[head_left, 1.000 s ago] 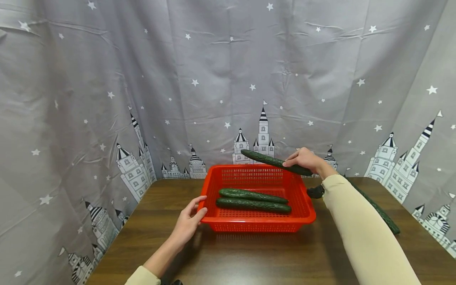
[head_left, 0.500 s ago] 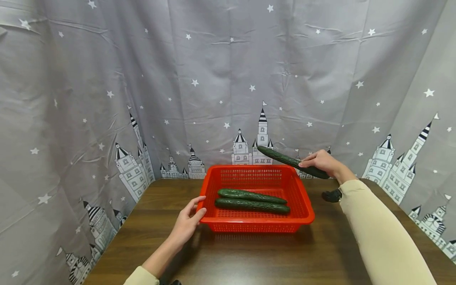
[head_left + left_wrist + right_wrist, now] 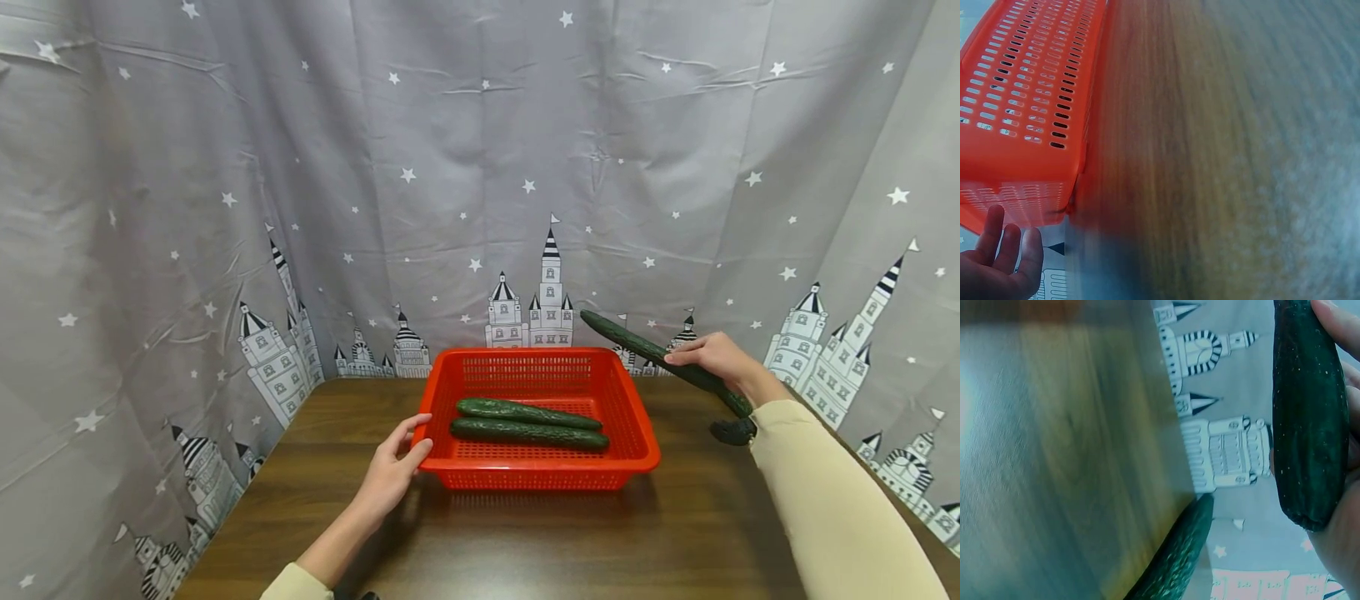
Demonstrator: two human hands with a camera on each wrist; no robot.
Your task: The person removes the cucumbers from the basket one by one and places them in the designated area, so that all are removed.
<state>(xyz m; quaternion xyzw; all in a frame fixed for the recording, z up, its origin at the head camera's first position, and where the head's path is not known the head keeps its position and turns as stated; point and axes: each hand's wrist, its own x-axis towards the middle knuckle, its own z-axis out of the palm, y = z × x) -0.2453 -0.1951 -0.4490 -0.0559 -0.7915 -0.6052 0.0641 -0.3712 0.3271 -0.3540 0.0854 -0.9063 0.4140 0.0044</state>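
My right hand (image 3: 716, 358) grips a long dark green cucumber (image 3: 626, 336), raised and slanted to the right of the red basket. In the right wrist view, the held cucumber's blunt end (image 3: 1311, 444) shows close up against my fingers. My left hand (image 3: 392, 471) holds the basket's left rim, thumb and index finger over the edge; the left wrist view shows other fingers (image 3: 1007, 250) beside its outer wall. Two cucumbers (image 3: 528, 432) lie side by side in the red plastic basket (image 3: 540, 462). Another cucumber (image 3: 1179, 556) lies on the table, mostly hidden by my right arm in the head view.
The basket stands on a brown wooden table (image 3: 540, 542). Behind and at both sides hangs a grey curtain (image 3: 450, 167) printed with stars and castles. A dark strap piece (image 3: 733, 432) sits at my right wrist.
My right hand has moved to the right with the cucumber, from above the basket's back right corner to beyond its right side. The left hand keeps its place on the rim.
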